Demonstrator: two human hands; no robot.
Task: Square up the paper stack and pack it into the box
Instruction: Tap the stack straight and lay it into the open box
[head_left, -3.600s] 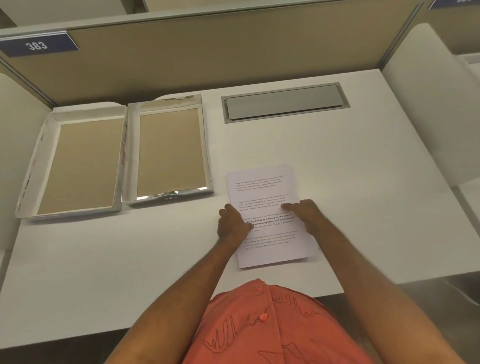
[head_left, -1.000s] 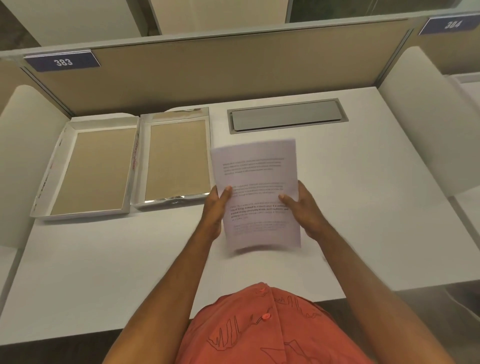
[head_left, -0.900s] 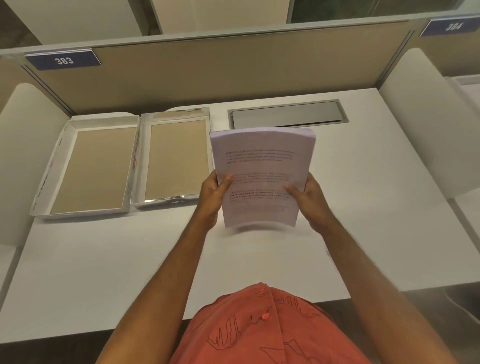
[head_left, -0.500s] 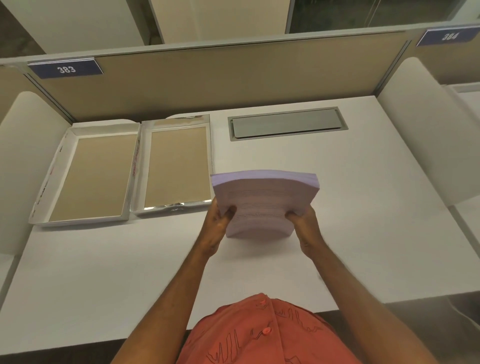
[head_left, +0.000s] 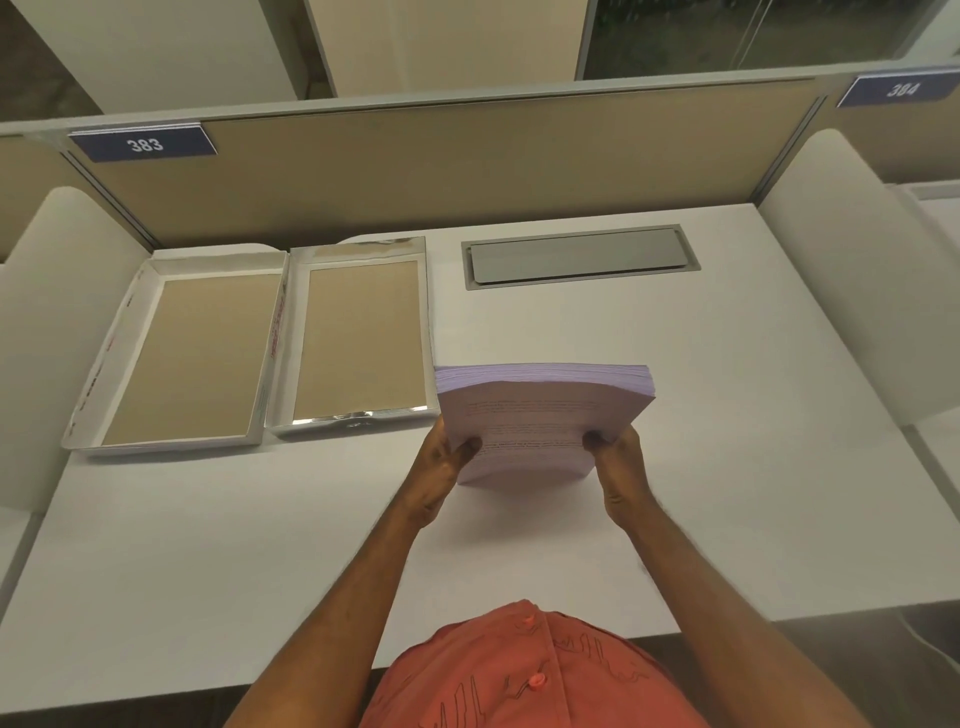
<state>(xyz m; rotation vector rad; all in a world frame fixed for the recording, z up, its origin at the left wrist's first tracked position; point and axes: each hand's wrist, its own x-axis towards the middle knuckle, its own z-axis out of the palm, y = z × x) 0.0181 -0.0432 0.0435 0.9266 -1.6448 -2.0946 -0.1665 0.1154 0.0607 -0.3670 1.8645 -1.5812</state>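
A thick stack of printed white paper (head_left: 535, 415) stands nearly upright on its lower edge on the white desk (head_left: 727, 415), its top edge facing me. My left hand (head_left: 441, 462) grips its left side and my right hand (head_left: 618, 462) grips its right side, thumbs on the printed front sheet. The open box (head_left: 358, 415) with a brown floor and shiny rim lies flat just left of the stack. Its lid (head_left: 119, 364), also brown inside, lies beside it further left.
A grey metal cable hatch (head_left: 579, 255) is set into the desk behind the stack. A tan partition (head_left: 467, 166) closes the back, with white side dividers (head_left: 857, 291) left and right. The desk's front edge runs close to my orange shirt.
The stack was lifted off the desk, tipped upright and lowered until its bottom edge met the desk. Both hands kept their grip on its sides.
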